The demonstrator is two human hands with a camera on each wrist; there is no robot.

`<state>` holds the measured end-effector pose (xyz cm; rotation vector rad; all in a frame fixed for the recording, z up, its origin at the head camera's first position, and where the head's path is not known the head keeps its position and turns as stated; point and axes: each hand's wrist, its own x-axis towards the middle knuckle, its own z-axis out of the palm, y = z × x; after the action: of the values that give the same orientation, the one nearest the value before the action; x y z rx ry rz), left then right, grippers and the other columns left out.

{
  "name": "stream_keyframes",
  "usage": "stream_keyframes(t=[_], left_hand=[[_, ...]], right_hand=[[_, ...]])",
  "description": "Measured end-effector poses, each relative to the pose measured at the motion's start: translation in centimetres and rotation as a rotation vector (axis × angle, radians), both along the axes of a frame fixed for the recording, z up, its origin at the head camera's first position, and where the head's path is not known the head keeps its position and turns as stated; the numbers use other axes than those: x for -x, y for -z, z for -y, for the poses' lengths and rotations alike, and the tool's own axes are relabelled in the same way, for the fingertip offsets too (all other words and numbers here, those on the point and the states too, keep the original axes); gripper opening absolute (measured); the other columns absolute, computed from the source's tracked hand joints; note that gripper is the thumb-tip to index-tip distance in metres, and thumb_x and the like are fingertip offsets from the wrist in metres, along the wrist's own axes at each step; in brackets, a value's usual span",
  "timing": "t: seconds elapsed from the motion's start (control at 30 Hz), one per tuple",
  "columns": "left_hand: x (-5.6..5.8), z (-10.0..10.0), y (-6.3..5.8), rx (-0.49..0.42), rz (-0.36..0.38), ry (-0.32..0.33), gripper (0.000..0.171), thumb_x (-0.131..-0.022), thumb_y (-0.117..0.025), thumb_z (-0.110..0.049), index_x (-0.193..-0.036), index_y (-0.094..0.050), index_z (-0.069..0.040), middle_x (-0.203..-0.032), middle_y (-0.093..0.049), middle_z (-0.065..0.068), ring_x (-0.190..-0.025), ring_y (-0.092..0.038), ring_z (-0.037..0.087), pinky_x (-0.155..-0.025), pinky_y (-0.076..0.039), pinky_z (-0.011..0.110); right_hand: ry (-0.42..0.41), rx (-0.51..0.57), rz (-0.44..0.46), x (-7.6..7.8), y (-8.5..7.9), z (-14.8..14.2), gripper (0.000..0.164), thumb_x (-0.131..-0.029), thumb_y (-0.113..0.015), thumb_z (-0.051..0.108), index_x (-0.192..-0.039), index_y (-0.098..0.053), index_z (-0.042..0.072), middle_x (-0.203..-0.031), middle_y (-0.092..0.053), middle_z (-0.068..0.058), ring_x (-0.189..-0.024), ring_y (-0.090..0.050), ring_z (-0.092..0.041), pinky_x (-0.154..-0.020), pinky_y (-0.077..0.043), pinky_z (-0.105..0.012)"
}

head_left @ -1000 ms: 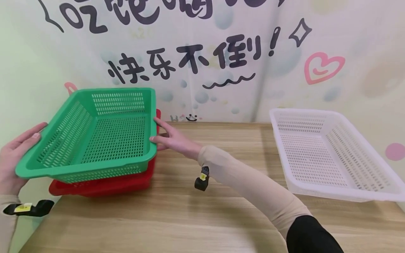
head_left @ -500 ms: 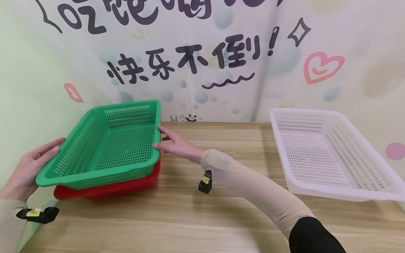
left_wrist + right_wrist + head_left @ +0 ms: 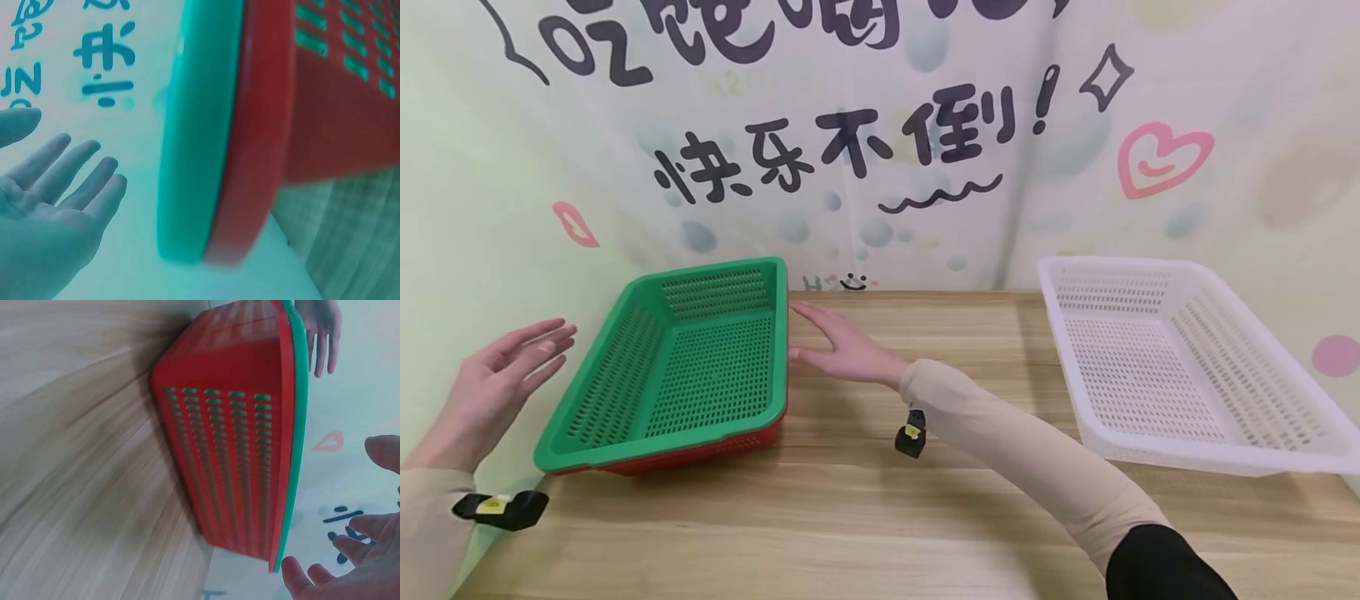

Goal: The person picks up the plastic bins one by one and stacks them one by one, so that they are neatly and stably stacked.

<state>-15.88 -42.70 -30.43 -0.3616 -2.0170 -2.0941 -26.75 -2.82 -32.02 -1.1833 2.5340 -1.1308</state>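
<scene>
Head: green basket (image 3: 713, 379), mouth up, long axis running forward between left hand (image 3: 501, 383), loosely extended and apart, and right hand (image 3: 853, 346), spread just beside the rim (image 3: 780, 350), contact unclear. Left wrist: basket cut off, blurred. Right wrist: red basket (image 3: 215, 440) around the green; right hand partly out of frame.

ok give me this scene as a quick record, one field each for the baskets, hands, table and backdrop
green basket: nested in the red one, at left in the head view
red basket: under the green one, on the table
white basket: on the table, at right in the head view
left hand: open, apart from the green rim
right hand: open, fingertips beside the green rim; contact unclear
table: wood-grain top
backdrop: pale, dark writing, pink heart
</scene>
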Motion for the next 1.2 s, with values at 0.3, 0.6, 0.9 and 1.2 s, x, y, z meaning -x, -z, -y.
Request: stream_keyframes(t=[0.3,0.6,0.9,1.2], left_hand=[[0.8,-3.3,-0.8,0.026,-0.023,0.074,0.037,-0.1,-0.04,0.007,-0.13,-0.058,-0.006,-0.122,-0.065,0.0,-0.112,-0.059,0.007,-0.09,-0.046,0.017],[2.4,-7.2,-1.2,0.045,-0.085,0.151,0.033,-0.099,-0.043,0.007,-0.13,-0.055,0.006,-0.121,-0.066,0.005,-0.113,-0.06,0.011,-0.093,-0.045,0.021],[3.6,-10.8,-1.4,0.112,-0.09,0.194,0.03,-0.1,-0.045,0.004,-0.126,-0.059,0.002,-0.119,-0.066,0.004,-0.113,-0.06,0.011,-0.094,-0.046,0.021],[4.2,-13.6,-0.8,0.197,-0.022,0.16,0.024,-0.101,-0.05,-0.008,-0.122,-0.062,-0.003,-0.117,-0.066,0.002,-0.109,-0.061,0.009,-0.09,-0.049,0.021]], right_hand=[[0.034,0.017,0.022,1.1,0.9,-2.8,0.068,-0.098,-0.056,0.029,-0.153,-0.024,0.007,-0.155,-0.027,-0.012,-0.142,-0.024,-0.027,-0.113,-0.025,-0.043],[0.105,0.06,0.089,1.3,0.6,-6.1,0.065,-0.098,-0.056,0.028,-0.153,-0.026,0.009,-0.155,-0.028,-0.008,-0.14,-0.027,-0.024,-0.106,-0.036,-0.047],[0.173,0.103,0.119,1.9,0.2,-9.2,0.063,-0.098,-0.056,0.027,-0.153,-0.028,0.014,-0.156,-0.027,-0.005,-0.141,-0.024,-0.027,-0.107,-0.036,-0.041],[0.22,0.126,0.186,2.0,-0.3,-12.3,0.062,-0.098,-0.055,0.032,-0.152,-0.028,0.017,-0.155,-0.028,-0.002,-0.14,-0.024,-0.029,-0.108,-0.032,-0.048]])
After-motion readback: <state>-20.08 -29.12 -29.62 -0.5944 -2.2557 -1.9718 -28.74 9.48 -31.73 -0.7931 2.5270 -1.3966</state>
